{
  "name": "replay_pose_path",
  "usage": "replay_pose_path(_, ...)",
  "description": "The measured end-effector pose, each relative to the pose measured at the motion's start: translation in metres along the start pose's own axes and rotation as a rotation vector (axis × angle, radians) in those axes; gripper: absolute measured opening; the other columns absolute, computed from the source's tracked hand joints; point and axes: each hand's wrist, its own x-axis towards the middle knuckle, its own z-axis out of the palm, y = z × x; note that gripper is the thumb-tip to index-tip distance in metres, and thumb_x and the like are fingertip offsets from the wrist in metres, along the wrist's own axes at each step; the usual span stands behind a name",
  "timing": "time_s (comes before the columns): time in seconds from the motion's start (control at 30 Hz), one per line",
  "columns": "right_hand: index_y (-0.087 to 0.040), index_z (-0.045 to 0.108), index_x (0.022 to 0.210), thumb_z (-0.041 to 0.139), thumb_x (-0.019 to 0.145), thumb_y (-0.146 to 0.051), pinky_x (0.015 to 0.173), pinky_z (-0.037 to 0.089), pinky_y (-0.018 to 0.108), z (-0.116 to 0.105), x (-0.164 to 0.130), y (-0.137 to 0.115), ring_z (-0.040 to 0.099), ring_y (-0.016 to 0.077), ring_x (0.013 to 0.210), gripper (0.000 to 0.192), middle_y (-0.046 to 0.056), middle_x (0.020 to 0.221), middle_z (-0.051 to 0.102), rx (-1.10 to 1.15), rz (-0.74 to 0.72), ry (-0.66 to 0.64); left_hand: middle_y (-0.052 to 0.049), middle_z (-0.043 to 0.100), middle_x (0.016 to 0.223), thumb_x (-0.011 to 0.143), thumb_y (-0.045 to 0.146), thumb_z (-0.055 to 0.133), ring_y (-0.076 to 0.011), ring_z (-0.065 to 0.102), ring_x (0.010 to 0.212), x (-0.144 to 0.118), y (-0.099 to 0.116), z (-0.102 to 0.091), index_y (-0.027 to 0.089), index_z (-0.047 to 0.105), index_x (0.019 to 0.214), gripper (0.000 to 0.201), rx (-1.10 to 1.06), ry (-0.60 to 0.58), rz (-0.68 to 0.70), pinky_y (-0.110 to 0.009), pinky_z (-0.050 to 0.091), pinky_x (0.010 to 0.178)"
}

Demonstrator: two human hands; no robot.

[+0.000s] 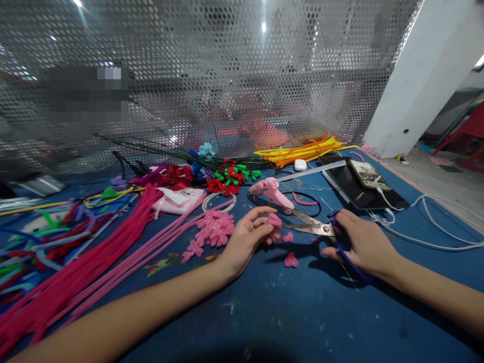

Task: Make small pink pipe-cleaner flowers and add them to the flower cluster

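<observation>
Left hand (247,239) is pinching a small pink petal piece (275,220) between thumb and fingertips, other fingers loosely spread. Right hand (361,244) is gripping scissors (313,227) through the blue handles, blades nearly closed, tips pointing at 9 o'clock toward the petal. Looks like the trimming step; a cut would need the blades opening around the piece. Two loose petals (290,260) are lying at 6 o'clock of the blades, one glue gun (270,190) at 12, a heap of pink flowers (214,229) at 9

Counted: 1 scissors (310,228), 1 glue gun (270,192), 2 loose pink petals (290,260) just below fingertips, 1 phone (369,175).
</observation>
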Motion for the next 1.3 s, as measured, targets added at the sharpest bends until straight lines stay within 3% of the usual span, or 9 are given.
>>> replay_pose_path(0.17, -0.018, 0.049, 0.081, 0.047, 0.080, -0.064, 0.049, 0.028, 0.026, 0.002, 0.000, 0.003, 0.059, 0.0200, 0.064, 0.045, 0.005, 0.081, 0.058, -0.202, -0.004, 0.049, -0.003, 0.071, 0.074, 0.075, 0.025, 0.066, -0.0131, 0.066, 0.068, -0.001, 0.000, 0.000, 0.016, 0.059, 0.084, 0.014, -0.030, -0.005, -0.041, -0.019, 0.047, 0.058)
replay_pose_path(0.4, -0.016, 0.051, 0.080, 0.039, 0.081, -0.070, 0.046, 0.021, 0.026, 0.003, 0.000, 0.003, 0.061, 0.0213, 0.064, 0.055, 0.007, 0.081, 0.059, -0.310, -0.008, 0.059, -0.005, 0.073, 0.085, 0.072, 0.028, 0.071, -0.0166, 0.069, 0.075, -0.005, 0.000, 0.003, 0.015, 0.061, 0.077, 0.017, -0.085, 0.013, -0.077, -0.026, 0.051, 0.070)
replay_pose_path(0.67, -0.016, 0.049, 0.080, 0.031, 0.081, -0.075, 0.046, 0.022, 0.026, 0.004, 0.000, 0.002, 0.062, 0.0219, 0.064, 0.061, 0.007, 0.083, 0.059, -0.306, -0.009, 0.058, -0.006, 0.075, 0.084, 0.079, 0.028, 0.066, -0.0209, 0.069, 0.085, -0.010, -0.003, 0.004, 0.017, 0.069, 0.087, 0.014, -0.011, -0.077, -0.076, -0.029, 0.048, 0.080)
replay_pose_path(0.9, -0.016, 0.049, 0.080, 0.032, 0.082, -0.072, 0.047, 0.024, 0.026, 0.004, -0.001, 0.001, 0.060, 0.0203, 0.063, 0.058, 0.007, 0.081, 0.058, -0.309, -0.038, 0.092, -0.007, 0.075, 0.085, 0.078, 0.028, 0.066, -0.0190, 0.068, 0.080, -0.012, -0.006, 0.003, 0.016, 0.074, 0.082, 0.015, 0.172, -0.067, -0.017, -0.026, 0.049, 0.072)
replay_pose_path(1.13, -0.016, 0.050, 0.078, 0.038, 0.085, -0.063, 0.048, 0.023, 0.026, 0.003, 0.002, -0.008, 0.057, 0.0182, 0.061, 0.048, 0.006, 0.077, 0.055, -0.359, -0.048, 0.210, -0.003, 0.074, 0.071, 0.075, 0.022, 0.066, -0.0150, 0.066, 0.070, -0.016, -0.006, 0.011, 0.017, 0.075, 0.071, 0.011, 0.289, 0.064, 0.045, -0.023, 0.049, 0.067)
replay_pose_path(1.3, -0.016, 0.050, 0.078, 0.040, 0.084, -0.060, 0.048, 0.023, 0.026, 0.003, 0.001, -0.013, 0.056, 0.0181, 0.060, 0.045, 0.005, 0.076, 0.055, -0.361, -0.063, 0.178, -0.006, 0.073, 0.070, 0.072, 0.029, 0.068, -0.0153, 0.064, 0.063, -0.023, -0.005, 0.016, 0.015, 0.075, 0.074, 0.016, 0.417, 0.058, 0.036, -0.021, 0.045, 0.053)
